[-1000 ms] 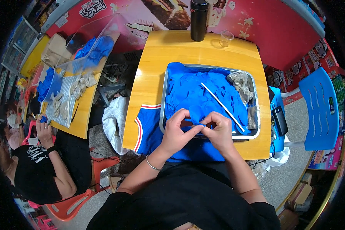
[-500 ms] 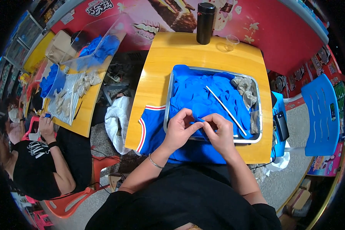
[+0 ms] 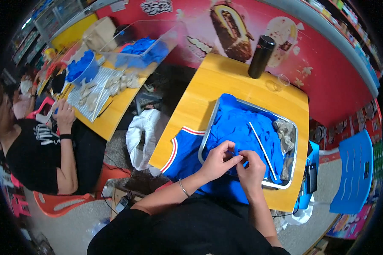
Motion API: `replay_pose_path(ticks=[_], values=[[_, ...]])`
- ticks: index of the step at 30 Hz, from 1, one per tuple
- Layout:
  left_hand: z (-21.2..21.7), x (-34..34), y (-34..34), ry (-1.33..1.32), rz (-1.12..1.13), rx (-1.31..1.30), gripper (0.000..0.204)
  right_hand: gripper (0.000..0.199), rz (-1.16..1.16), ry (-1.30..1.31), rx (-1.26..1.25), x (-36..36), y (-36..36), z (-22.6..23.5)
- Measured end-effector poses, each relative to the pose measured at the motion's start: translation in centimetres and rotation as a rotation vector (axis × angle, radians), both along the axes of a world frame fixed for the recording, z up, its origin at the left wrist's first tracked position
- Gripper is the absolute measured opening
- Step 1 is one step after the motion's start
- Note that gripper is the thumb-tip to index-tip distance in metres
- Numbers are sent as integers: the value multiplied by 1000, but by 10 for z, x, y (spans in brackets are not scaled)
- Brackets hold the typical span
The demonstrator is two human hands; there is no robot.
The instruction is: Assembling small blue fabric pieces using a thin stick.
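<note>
Pinching something small between fingertips, the left hand (image 3: 217, 160) and right hand (image 3: 251, 170) meet over the blue cloth (image 3: 238, 127) at the metal tray's (image 3: 208, 127) near edge; steady, close fingertip work suits it.

I see a yellow wooden desk (image 3: 208, 91). A shiny metal tray (image 3: 292, 163) sits on it at about 4 o'clock from the middle. A tall black bottle (image 3: 261, 51) stands at 12 o'clock, with a small clear glass (image 3: 278, 83) just beside it. A blue shirt with a red and white edge (image 3: 181, 155) lies at 7 o'clock, partly under the tray.
</note>
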State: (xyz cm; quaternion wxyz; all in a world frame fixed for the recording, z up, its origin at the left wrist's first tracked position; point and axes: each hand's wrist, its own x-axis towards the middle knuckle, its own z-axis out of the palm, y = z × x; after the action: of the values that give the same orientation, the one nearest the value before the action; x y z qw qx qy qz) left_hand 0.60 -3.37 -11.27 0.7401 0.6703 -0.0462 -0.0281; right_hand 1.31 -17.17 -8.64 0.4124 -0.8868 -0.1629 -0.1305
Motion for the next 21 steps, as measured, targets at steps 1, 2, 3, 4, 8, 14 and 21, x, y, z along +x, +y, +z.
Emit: replay_pose_path(ticks=[1,2,3,4,8,14,21], values=[[-10,0,0,17,7,-55,28,21,25,-5,1,0,2,-1],[-14,-2,-2,-2,28,-102,27,20,12,9,6,-1,3,-3],[-16,-1,-3,-26,38,-150,26,20,-11,18,10,-1,3,-4],[-19,-2,-2,-26,38,-145,26,18,3,17,7,-2,3,-5],[-22,3,-4,39,165,-117,21,20,68,-84,-79,-5,8,-5],[-7,7,-1,-143,272,209,7,21,6,-54,21,4,5,-2],[-18,-5,-13,-217,134,202,12,17,-56,-86,95,11,-1,-7]])
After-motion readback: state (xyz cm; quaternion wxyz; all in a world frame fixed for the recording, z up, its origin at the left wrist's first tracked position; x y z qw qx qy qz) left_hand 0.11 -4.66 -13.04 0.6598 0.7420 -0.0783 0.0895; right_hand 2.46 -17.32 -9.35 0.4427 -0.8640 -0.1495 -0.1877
